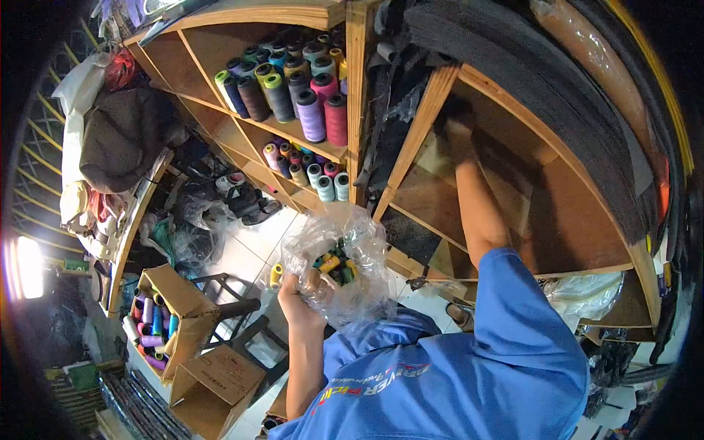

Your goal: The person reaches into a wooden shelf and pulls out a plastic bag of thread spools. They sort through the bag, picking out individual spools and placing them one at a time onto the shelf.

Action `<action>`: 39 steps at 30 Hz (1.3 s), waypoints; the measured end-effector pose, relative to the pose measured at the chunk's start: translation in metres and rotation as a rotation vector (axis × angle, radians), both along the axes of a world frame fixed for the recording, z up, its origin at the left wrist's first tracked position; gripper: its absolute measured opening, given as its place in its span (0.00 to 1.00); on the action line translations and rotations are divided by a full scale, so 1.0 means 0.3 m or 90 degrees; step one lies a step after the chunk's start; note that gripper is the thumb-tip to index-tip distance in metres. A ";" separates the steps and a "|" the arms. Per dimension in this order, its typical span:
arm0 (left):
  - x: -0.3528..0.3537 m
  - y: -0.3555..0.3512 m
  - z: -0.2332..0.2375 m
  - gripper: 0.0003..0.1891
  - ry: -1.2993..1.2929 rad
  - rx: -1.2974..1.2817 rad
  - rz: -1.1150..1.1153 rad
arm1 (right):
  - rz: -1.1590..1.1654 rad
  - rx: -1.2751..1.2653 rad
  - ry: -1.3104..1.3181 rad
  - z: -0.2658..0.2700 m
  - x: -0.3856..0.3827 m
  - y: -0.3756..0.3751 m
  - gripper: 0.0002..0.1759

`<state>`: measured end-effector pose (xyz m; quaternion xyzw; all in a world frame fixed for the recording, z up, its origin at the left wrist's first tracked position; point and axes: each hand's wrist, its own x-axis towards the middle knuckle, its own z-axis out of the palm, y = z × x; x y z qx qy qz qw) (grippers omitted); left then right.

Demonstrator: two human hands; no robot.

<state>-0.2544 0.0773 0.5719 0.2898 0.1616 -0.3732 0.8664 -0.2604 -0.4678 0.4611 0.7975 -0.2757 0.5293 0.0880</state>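
My left hand [297, 297] grips the edge of a clear plastic bag [359, 231], its fingers closed on the crumpled film. Inside the open bag lie several thread spools [334, 265], yellow and dark green. Just left of the bag a single yellow spool [276, 275] shows. My right arm reaches up into a wooden shelf compartment [579, 213] at the right. My right hand [458, 121] is in the dark upper corner of that compartment; its fingers are lost in shadow, and what it touches, if anything, cannot be made out.
Left of the compartment, shelves hold rows of coloured thread cones [279, 95] and smaller spools [323, 180]. Dark fabric [513, 51] drapes over the shelf top. At the lower left stand a cardboard box of spools [194, 297] and another open box [220, 378].
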 end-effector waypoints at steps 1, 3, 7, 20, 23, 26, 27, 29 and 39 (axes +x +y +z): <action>-0.001 -0.007 0.015 0.19 0.018 0.008 0.012 | -0.041 -0.067 0.056 0.045 -0.020 0.043 0.18; -0.001 -0.010 0.014 0.19 0.032 0.008 0.018 | -0.124 0.104 0.147 0.175 -0.036 0.182 0.18; 0.007 0.012 -0.023 0.17 0.011 -0.022 -0.013 | -0.359 -0.052 0.223 0.083 -0.034 0.130 0.17; 0.014 -0.015 0.021 0.15 -0.008 -0.075 -0.136 | 0.733 0.723 0.484 0.374 -0.243 1.142 0.16; 0.009 -0.017 0.026 0.17 -0.028 -0.058 -0.171 | 0.658 0.528 0.618 0.227 -0.167 1.238 0.15; 0.007 -0.021 0.010 0.16 -0.040 -0.092 -0.219 | 0.478 0.511 0.793 0.232 -0.119 1.330 0.15; 0.007 -0.023 0.012 0.15 -0.044 -0.072 -0.221 | 0.429 0.536 0.799 0.232 -0.107 1.344 0.16; 0.028 -0.006 -0.042 0.14 -0.059 -0.122 -0.254 | 0.370 0.575 0.746 0.176 -0.089 1.369 0.17; 0.063 -0.002 0.037 0.08 -0.039 0.023 -0.205 | 0.378 0.533 0.683 0.145 -0.155 1.383 0.16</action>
